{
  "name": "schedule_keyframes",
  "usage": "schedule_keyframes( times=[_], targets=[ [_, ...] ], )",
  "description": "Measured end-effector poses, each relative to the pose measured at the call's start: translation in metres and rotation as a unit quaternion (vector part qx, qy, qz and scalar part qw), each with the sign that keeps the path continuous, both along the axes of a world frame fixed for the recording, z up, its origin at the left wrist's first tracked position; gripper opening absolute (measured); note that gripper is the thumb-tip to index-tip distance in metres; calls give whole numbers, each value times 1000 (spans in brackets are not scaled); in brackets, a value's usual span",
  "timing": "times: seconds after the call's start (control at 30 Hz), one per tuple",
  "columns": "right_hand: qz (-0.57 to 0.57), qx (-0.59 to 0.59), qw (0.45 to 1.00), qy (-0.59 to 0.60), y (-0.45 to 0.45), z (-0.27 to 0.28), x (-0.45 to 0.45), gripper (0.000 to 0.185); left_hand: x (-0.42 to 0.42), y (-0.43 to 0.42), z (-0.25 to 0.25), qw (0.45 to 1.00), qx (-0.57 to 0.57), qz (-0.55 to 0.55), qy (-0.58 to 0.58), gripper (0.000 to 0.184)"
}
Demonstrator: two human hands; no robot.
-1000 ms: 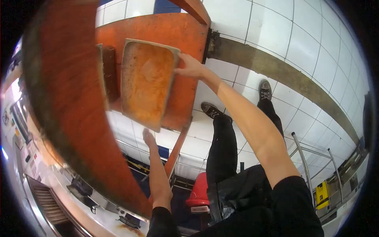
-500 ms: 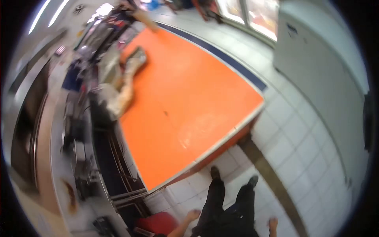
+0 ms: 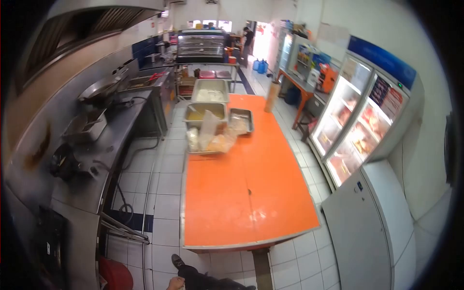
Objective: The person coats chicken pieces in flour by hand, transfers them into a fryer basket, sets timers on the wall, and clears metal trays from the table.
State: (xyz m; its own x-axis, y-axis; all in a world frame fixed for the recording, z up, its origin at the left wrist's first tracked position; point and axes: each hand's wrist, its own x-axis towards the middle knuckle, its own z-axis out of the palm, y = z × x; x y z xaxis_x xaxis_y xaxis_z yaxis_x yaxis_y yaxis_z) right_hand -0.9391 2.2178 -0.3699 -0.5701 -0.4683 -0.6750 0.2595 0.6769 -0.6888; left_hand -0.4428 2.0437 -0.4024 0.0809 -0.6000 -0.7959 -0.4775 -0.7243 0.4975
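At the bottom edge, my left hand [image 3: 176, 283] shows only in part, its fingers curled in with nothing visible in them. It hangs beside my dark trouser leg, short of the near end of the orange table [image 3: 241, 193]. My right hand is out of view. On the table's far left part stand a deep metal pan with yellowish contents [image 3: 205, 113], another pan with white contents [image 3: 211, 90] and a shallow metal tray [image 3: 247, 118]. Clear plastic bags [image 3: 220, 137] lie in front of them, blurred.
A steel counter [image 3: 116, 130] with a wok [image 3: 104, 87] runs along the left. Right stand a lit glass-door fridge [image 3: 357, 116] and a grey cabinet [image 3: 357, 217]. A red bin [image 3: 116, 274] is at lower left. A distant person [image 3: 248, 38] stands near the doorway.
The view has swung up from beneath the table to across the room. My right hand has let go of the shallow pan and left view; my left hand has dropped to the bottom edge.
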Motion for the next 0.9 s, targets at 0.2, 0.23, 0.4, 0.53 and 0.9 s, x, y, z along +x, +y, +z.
schedule_keyframes(
  times=[0.2,0.23,0.4,0.53,0.9],
  targets=[
    [274,-126,952,-45,-228,83,137,31,132,-90,-30,994,-44,94,-18,33],
    [316,-117,940,-47,-268,134,175,34,152,-99,-33,988,-101,104,-50,31],
    [356,-79,929,-53,-390,188,297,31,245,-213,-12,952,-290,92,-33,21],
    [377,-95,921,5,-434,185,351,30,264,-295,50,949,-294,115,26,20],
    [332,-100,936,58,-623,131,459,22,292,-485,81,980,-166,72,86,23]
  ],
)
